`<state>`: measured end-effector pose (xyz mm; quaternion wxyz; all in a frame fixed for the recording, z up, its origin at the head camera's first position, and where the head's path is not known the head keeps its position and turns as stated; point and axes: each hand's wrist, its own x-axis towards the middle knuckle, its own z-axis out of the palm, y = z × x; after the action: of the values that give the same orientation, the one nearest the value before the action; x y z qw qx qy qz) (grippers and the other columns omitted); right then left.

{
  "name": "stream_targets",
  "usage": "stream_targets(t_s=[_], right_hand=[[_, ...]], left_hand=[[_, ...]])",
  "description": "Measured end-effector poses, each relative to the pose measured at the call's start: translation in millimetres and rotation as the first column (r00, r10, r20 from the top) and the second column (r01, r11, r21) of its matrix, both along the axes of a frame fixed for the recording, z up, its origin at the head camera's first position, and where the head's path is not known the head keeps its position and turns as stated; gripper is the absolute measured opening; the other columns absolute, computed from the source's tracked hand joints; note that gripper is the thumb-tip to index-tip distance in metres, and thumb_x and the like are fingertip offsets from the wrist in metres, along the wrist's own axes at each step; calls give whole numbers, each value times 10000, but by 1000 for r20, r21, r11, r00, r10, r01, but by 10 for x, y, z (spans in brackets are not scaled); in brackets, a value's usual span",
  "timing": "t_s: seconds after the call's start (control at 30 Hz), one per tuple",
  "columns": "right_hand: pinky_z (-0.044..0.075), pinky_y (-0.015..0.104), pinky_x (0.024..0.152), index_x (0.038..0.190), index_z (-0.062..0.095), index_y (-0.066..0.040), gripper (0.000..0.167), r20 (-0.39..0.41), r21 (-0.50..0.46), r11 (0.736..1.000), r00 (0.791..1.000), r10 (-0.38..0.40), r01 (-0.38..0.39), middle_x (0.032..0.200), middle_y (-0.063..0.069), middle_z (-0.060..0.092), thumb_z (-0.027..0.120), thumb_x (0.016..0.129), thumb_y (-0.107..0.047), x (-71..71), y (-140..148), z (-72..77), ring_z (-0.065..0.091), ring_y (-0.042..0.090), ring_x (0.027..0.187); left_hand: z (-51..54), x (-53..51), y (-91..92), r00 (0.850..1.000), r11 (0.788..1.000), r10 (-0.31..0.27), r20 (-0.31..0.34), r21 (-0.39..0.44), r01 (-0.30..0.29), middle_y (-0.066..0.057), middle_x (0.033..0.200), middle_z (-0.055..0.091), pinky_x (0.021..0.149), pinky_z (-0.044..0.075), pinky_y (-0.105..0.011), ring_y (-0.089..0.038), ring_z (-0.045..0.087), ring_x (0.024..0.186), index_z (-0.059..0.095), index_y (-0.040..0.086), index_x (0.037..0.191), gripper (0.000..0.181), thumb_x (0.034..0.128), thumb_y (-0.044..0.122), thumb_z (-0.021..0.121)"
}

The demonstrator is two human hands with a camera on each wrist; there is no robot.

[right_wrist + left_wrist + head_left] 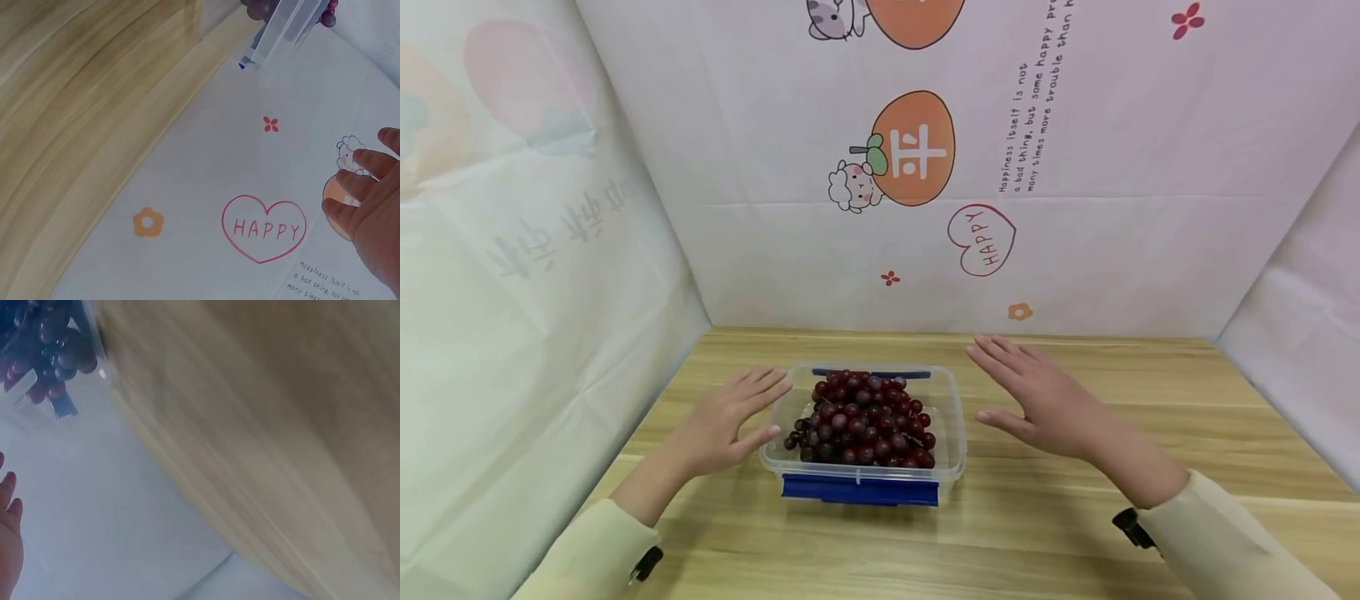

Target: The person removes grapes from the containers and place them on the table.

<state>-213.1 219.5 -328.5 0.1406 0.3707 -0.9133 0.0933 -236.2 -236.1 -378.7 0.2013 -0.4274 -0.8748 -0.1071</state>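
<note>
Hands about a clear box of grapes (clock refs = head view, box as hub unless noted). Box sits on the wood table, rim up, w/ a blue front latch at 6 o'clock & a blue rear latch at 12. Grapes, dark red to near black, are heaped inside; small dark ones lie toward 8 o'clock.

L hand: at 9 o'clock, back of hand up, fingers straight, wide pose. Forearm comes in from approx. 7 o'clock; fingers aim to 1–2, thumb apart & aimed to 2. Fingertips overlap the box's edge in head view; L wrist view shows a gap b/w visible fingers & box.

R hand: at 2–3 o'clock, apart from box, flat & wide, fingers straight & aimed to 10–11, thumb held off toward 9–10. Forearm enters from 4. In R wrist view, fingers at that picture's 3–4 o'clock edge are slightly fanned.

Also: pale L sleeve & R sleeve; printed cloth behind table at 12 o'clock.
</note>
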Motion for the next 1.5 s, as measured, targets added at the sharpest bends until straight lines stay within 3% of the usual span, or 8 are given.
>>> stream_targets(t_s=[0.17,0.4,0.63,0.77,0.9,1.03,1.23,1.5], right_hand=[[224,565,1132,1541,268,-104,735,8,12,999,999,34,-34,1556,147,288,563,968,-457,12,-99,13,265,365,1414],[243,543,1135,1526,299,-77,735,18,24,994,994,105,-106,1549,154,301,559,965,-475,20,-271,-8,282,354,1409],[259,520,1138,1535,285,-105,731,80,33,984,982,171,-174,1557,136,289,511,974,-514,18,-482,-28,282,323,1415],[245,505,1148,1542,273,-133,725,132,32,982,975,179,-184,1568,125,268,464,979,-548,37,-584,-28,258,317,1425],[254,501,1145,1535,294,-125,728,155,32,983,972,176,-183,1562,120,284,446,977,-566,56,-669,-19,266,324,1420],[259,509,1141,1532,307,-134,723,194,40,983,966,170,-181,1564,113,283,443,974,-573,50,-749,-20,269,326,1419],[311,478,1123,1526,326,-145,702,287,63,986,949,128,-152,1560,86,300,483,972,-546,27,-884,-61,282,286,1417],[385,444,1080,1505,358,-122,662,402,62,994,914,57,-89,1515,114,375,547,974,-469,47,-1095,-141,385,272,1363]], left_hand=[[-44,93,32,992,994,-108,-60,21,109,-168,1441,463,1153,262,-427,-397,444,1298,509,24,1402,508,1001,335,529],[-124,216,24,987,990,-142,-69,16,143,-143,1437,478,1157,258,-384,-386,471,1278,514,26,1396,511,1023,373,472],[-197,319,30,983,987,-161,-85,5,162,-164,1399,514,1073,394,-431,-366,502,1253,544,6,1362,491,1026,356,467],[-235,353,36,980,983,-182,-85,1,183,-180,1376,531,1127,320,-384,-329,490,1276,565,-24,1328,494,1037,353,435],[-264,370,45,978,981,-193,-83,-6,193,-179,1377,531,1163,217,-317,-302,472,1297,563,-34,1326,483,1036,332,442],[-280,380,52,977,981,-192,-92,-6,192,-163,1384,529,1162,205,-288,-300,468,1300,572,-32,1318,466,1034,317,452],[-286,382,68,972,980,-195,-127,-3,197,-179,1332,570,1099,362,-371,-332,514,1252,600,-32,1289,470,1052,322,402],[-291,382,87,974,983,-181,-137,1,183,-169,1306,593,1007,459,-444,-362,556,1196,621,-22,1269,449,1052,308,409]])
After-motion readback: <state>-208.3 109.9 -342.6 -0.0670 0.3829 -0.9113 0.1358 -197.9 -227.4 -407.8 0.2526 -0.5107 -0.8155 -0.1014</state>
